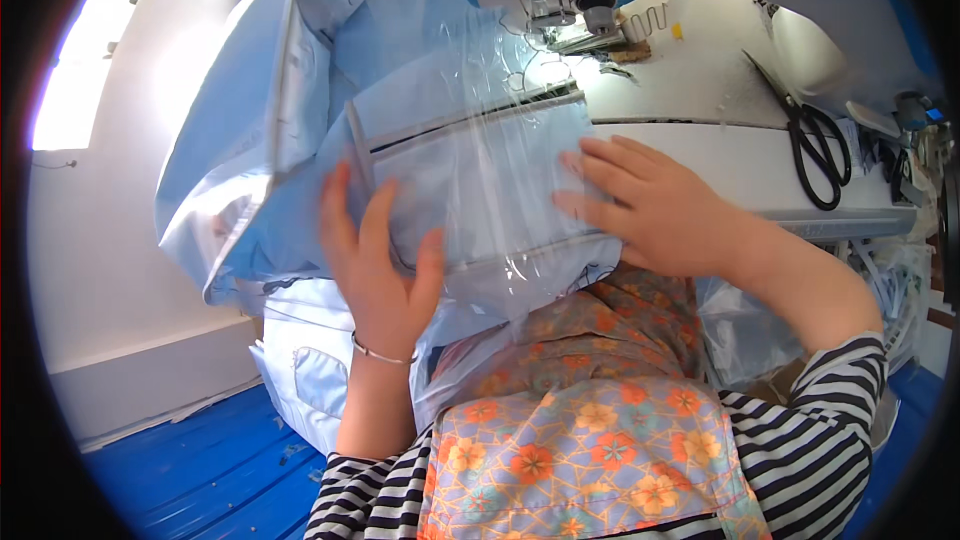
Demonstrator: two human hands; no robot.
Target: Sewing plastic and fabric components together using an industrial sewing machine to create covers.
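Head view showed a large light-blue fabric piece with pale grey piping [420,105] spread in front of the person, between the lap and the sewing table, its left part standing up in folds. Over its middle lay a clear, shiny sheet of plastic film [490,165], and a dark, narrow slit with a grey edge [470,122] ran across the fabric beneath. The bare left hand [380,255], a thin bracelet [380,352] at its wrist, was over the fabric's left part; its grip was apart, fingers spread and blurred. The bare right hand [650,200] was at the right edge of fabric and film, fingers reaching over it; whether its grip pinched anything could not be told. Beyond stood a white-and-blue sewing machine [860,25]. Black-handled metal scissors [822,155] lay on the white table [690,80], to the right. White cloth [300,355] hung below the blue fabric, beside a floral apron [590,440].
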